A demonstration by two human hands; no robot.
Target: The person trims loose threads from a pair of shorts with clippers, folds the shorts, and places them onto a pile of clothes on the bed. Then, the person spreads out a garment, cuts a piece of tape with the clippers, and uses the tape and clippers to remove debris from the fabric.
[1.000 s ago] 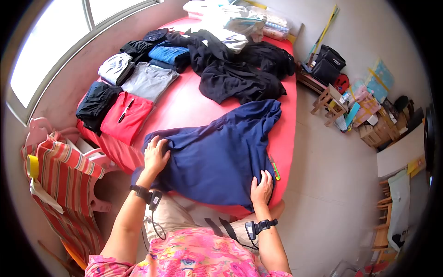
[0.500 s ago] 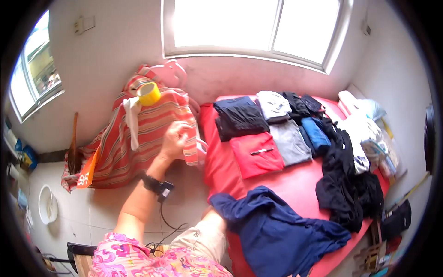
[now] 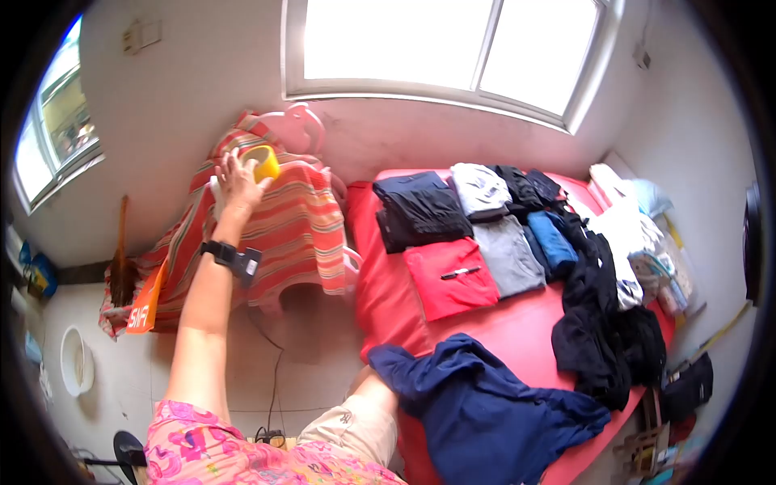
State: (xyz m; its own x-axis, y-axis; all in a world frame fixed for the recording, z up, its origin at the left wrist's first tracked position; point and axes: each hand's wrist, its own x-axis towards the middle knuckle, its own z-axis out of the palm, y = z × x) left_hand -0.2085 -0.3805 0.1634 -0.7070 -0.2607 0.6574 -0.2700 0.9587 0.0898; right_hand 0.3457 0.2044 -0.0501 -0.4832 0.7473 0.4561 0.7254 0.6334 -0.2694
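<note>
My left hand [image 3: 239, 179] is stretched out over the striped cloth, fingers spread, at the left side of a roll of yellow tape [image 3: 267, 164]. Its fingers lie beside the roll, and I cannot see a grip on it. Beneath the hand, a white cloth [image 3: 216, 194] is mostly covered. The red striped cloth [image 3: 299, 214] drapes over pink plastic chairs [image 3: 295, 129]. A crumpled navy garment [image 3: 485, 412] lies near my leg on the bed. My right hand is out of view.
On the red bed [image 3: 453, 322] lie folded clothes, including a red shirt [image 3: 453, 293] with a black pen [image 3: 461, 272] on it. A black clothes pile [image 3: 594, 347] is at right. A white bucket [image 3: 78, 361] and a broom [image 3: 123, 275] stand at left.
My left hand has moved up and left, from in front of the striped cloth to the tape roll, and its fingers have spread from a closed shape. The clothes on the bed stay put.
</note>
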